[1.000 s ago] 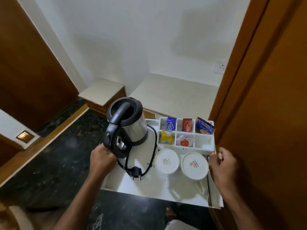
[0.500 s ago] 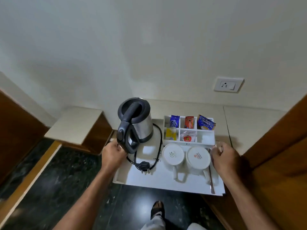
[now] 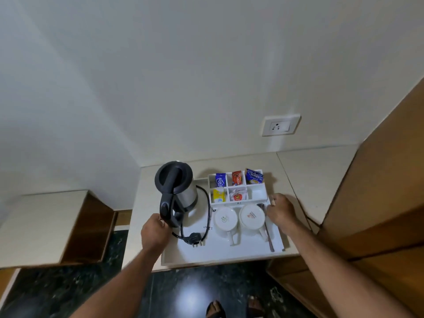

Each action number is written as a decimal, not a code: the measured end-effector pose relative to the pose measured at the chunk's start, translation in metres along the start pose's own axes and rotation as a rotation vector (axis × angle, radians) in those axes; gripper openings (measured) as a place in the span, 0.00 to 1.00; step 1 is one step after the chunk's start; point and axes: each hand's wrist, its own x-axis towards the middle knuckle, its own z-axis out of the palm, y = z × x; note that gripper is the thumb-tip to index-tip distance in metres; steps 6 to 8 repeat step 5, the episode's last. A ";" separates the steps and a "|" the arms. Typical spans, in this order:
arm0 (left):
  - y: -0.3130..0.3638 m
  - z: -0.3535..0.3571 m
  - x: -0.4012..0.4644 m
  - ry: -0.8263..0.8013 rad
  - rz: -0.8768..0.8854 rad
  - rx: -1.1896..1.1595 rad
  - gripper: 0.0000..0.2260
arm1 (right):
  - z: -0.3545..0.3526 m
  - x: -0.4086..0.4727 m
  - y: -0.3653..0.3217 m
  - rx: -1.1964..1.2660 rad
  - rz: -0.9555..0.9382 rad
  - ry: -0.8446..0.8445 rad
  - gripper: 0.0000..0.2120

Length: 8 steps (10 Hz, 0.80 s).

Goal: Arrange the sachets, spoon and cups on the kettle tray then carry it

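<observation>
A white tray (image 3: 220,254) lies on a pale counter (image 3: 314,180). On it stand a steel kettle (image 3: 177,191) with a black lid and handle, its black cord and plug (image 3: 195,239), and two upturned white cups (image 3: 225,219) (image 3: 252,217). A spoon (image 3: 269,235) lies along the tray's right side. Sachets (image 3: 238,187) stand in the divided holder at the tray's back right. My left hand (image 3: 156,232) grips the tray's left edge, beside the kettle handle. My right hand (image 3: 281,211) grips the right edge, next to the holder.
A wall socket (image 3: 281,126) sits on the white wall above the counter. A wooden panel (image 3: 376,180) rises at the right. A lower pale shelf (image 3: 43,226) is to the left. Dark polished floor (image 3: 190,294) and my sandalled feet lie below.
The tray has travelled forward from mid-air over the floor and now lies on the counter under the socket. Both hands keep their hold on its edges.
</observation>
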 end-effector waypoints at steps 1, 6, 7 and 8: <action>-0.005 0.014 0.015 -0.024 0.003 0.085 0.09 | 0.010 0.015 0.006 -0.016 0.005 -0.005 0.10; 0.004 -0.009 0.046 -0.121 0.114 0.291 0.15 | 0.009 0.027 0.000 -0.305 -0.094 0.082 0.07; 0.004 -0.009 0.046 -0.121 0.114 0.291 0.15 | 0.009 0.027 0.000 -0.305 -0.094 0.082 0.07; 0.004 -0.009 0.046 -0.121 0.114 0.291 0.15 | 0.009 0.027 0.000 -0.305 -0.094 0.082 0.07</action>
